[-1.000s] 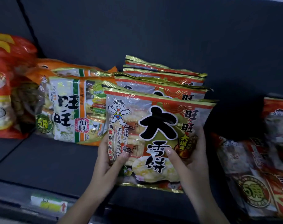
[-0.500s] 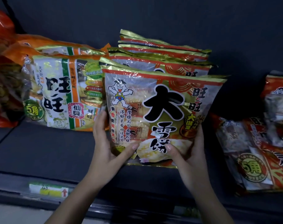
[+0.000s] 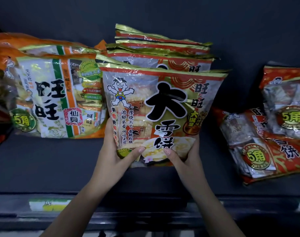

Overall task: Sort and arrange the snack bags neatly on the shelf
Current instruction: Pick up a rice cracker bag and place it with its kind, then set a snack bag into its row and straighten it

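Note:
A gold and red rice cracker bag (image 3: 163, 106) with big black characters stands upright at the front of a row of several like bags (image 3: 159, 47) on the dark shelf (image 3: 48, 161). My left hand (image 3: 116, 151) grips its lower left corner, thumb across the front. My right hand (image 3: 185, 156) grips the lower right corner in the same way. Fingers of both hands wrap behind the bag and are hidden.
Orange, white and green bags (image 3: 50, 96) stand to the left, touching the row. Red bags (image 3: 265, 134) lie slumped at the right, with a gap between them and the row. A price label (image 3: 48, 204) sits on the shelf's front rail.
Both hands have pushed the front bag back and more upright against the row behind it. The view has shifted closer and to the right.

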Tool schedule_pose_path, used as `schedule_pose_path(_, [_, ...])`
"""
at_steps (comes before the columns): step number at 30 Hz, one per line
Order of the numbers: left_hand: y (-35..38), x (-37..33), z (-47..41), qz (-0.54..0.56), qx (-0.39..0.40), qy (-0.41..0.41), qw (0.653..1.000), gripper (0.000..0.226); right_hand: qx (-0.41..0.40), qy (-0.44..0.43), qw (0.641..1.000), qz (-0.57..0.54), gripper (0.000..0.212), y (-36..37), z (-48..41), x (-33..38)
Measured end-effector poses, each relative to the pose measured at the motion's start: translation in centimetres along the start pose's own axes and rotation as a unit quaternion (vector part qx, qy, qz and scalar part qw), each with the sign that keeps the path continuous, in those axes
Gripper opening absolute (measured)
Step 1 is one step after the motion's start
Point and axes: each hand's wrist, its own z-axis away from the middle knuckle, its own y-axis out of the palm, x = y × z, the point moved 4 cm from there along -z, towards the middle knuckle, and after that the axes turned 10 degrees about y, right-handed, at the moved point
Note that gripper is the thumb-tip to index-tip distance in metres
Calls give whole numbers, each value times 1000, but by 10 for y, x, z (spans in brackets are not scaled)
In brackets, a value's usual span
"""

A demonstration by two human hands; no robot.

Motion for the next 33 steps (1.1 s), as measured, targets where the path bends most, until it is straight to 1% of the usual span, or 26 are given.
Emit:
schedule_pose_path(2, [-3, 5, 1, 9, 6, 8, 1000, 92, 14, 21, 1000, -10, 86, -3, 2, 0])
schedule_pose_path(4, [-10, 9, 4, 2, -9, 12, 1000, 96, 23, 53, 998, -7, 90, -10, 5, 1])
schedule_pose_path(6, [-18, 7, 5, -69, -51, 30, 996, 93, 5, 79, 997, 19, 95, -24, 9, 2])
schedule_pose_path(7, [-21, 1, 5, -109, -70, 59, 990, 90, -13, 90, 995, 42, 95, -32, 10, 2])
schedule_pose_path(8, [-23, -8, 5, -151, -85, 110, 979, 86, -30, 99, 993, 64, 97, -40, 12, 2])
schedule_pose_path(9, [-24, -19, 6, -192, -99, 183, 959, 76, -40, 109, 990, 82, 98, -49, 14, 1])
schedule_pose_path(10, [-22, -29, 8, -229, -106, 266, 930, 62, -46, 116, 987, 99, 99, -56, 16, 1])
schedule_pose_path(11, [-18, -37, 11, -252, -95, 342, 900, 45, -52, 118, 985, 116, 99, -62, 18, 1])
schedule_pose_path(12, [-10, -42, 13, -256, -67, 398, 878, 31, -59, 115, 983, 131, 97, -68, 19, 2])
schedule_pose_path(13, [1, -43, 14, -242, -21, 431, 869, 23, -68, 107, 982, 144, 93, -74, 21, 3])
schedule_pose_path(14, [14, -43, 14, -222, 35, 442, 868, 20, -78, 96, 980, 156, 87, -80, 22, 4])
schedule_pose_path(15, [29, -42, 13, -211, 90, 439, 869, 20, -87, 83, 978, 168, 81, -86, 24, 6])
schedule_pose_path(17, [62, -38, 11, -208, 167, 414, 870, 22, -103, 60, 974, 193, 73, -99, 27, 7])
schedule_pose_path(20, [109, -38, 4, -212, 236, 350, 881, 31, -110, 50, 971, 208, 67, -124, 27, 7])
schedule_pose_path(23, [151, -46, 0, -240, 284, 325, 870, 45, -108, 15, 962, 252, 62, -149, 25, 8])
schedule_pose_path(26, [192, -53, -9, -255, 308, 282, 872, 57, -97, -26, 950, 295, 58, -175, 22, 7])
schedule_pose_path(29, [230, -58, -27, -261, 303, 238, 885, 68, -88, -51, 948, 303, 57, -200, 16, 8])
schedule_pose_path(31, [252, -57, -43, -242, 299, 201, 901, 74, -55, -75, 955, 281, 55, -207, 11, 15])
schedule_pose_path(33, [269, -54, -59, -217, 286, 170, 918, 74, -8, -112, 953, 282, 55, -205, 4, 23])
